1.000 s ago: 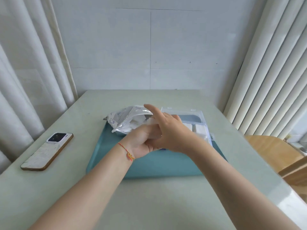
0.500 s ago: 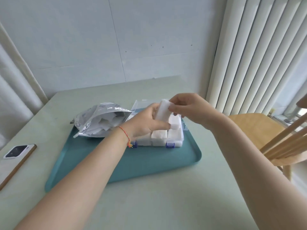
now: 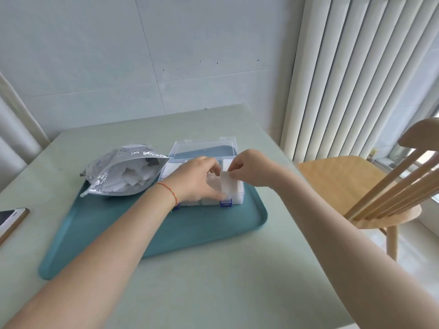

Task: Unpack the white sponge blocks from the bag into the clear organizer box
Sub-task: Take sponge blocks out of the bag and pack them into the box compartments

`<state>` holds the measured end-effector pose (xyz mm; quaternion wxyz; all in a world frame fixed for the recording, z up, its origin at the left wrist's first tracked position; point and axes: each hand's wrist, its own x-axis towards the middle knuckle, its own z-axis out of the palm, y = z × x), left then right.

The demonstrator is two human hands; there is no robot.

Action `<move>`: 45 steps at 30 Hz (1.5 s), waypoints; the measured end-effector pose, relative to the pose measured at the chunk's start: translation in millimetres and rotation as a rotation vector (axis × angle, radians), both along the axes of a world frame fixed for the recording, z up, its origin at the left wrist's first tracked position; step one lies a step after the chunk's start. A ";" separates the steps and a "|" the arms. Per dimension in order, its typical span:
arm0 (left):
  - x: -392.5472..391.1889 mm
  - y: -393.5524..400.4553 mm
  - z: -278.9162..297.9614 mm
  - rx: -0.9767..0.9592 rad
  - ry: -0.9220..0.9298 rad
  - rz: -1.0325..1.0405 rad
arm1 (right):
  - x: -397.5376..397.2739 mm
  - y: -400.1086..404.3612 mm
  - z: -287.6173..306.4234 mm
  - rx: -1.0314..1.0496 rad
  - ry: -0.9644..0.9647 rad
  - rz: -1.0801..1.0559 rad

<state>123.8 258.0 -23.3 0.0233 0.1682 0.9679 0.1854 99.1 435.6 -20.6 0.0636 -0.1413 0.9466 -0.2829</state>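
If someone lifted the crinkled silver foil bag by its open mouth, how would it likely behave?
The crinkled silver foil bag would probably sag and fold, since its wrinkled walls already slump on the teal plastic tray. It likely feels light for its size: only white sponge blocks show inside. Those loose blocks might slide out, as the mouth gapes wide.

Both hands over the organizer box [image 3: 234, 198] on the tray [image 3: 190, 224]; bag [image 3: 123, 172] just left of the left hand [image 3: 197, 181], chair [image 3: 344, 184] right of the right hand [image 3: 251, 168], phone [image 3: 9, 222] far left.
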 end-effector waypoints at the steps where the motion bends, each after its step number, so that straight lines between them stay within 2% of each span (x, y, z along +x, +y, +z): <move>1: 1.2 0.1 0.4 0.008 -0.001 0.003 | 0.7 -1.2 0.3 0.034 0.025 0.017; 5: 4.4 0.3 2.6 0.046 -0.018 -0.009 | 1.7 -4.0 -1.7 0.150 0.142 0.061; 12: -1.6 -0.1 -3.5 -0.064 -0.048 -0.047 | 8.3 -10.8 -2.8 0.434 0.330 0.073; 23: -1.4 5.1 -6.1 -0.104 -0.046 -0.048 | 1.2 -2.8 8.3 0.476 0.132 0.060; 26: -0.2 2.6 -0.9 -0.109 -0.046 -0.066 | 3.6 -6.5 24.9 0.339 0.195 0.004; 28: 1.2 -12.3 4.9 0.071 0.065 -0.039 | 7.1 -18.7 38.5 0.218 0.272 -0.010; 30: 3.6 -36.5 9.7 0.218 0.293 0.032 | 11.5 -36.5 46.9 0.150 0.301 0.024; 33: 14.9 -83.3 16.7 0.283 0.581 0.212 | 14.7 -74.3 46.0 0.100 0.302 0.089; 35: 26.6 -119.2 16.0 0.279 0.658 0.344 | 14.3 -107.1 39.6 0.087 0.280 0.132; 38: 44.5 -170.1 5.6 0.224 0.608 0.467 | 13.0 -155.9 28.9 0.093 0.216 0.176; 41: 52.0 -198.3 -4.3 0.149 0.450 0.465 | 10.1 -187.0 21.1 0.157 0.152 0.175; 43: 53.6 -205.1 -8.0 0.176 0.352 0.441 | 8.8 -198.7 14.9 0.202 0.137 0.163; 45: 53.7 -206.4 -7.8 0.223 0.337 0.433 | 7.2 -207.3 8.3 0.257 0.156 0.144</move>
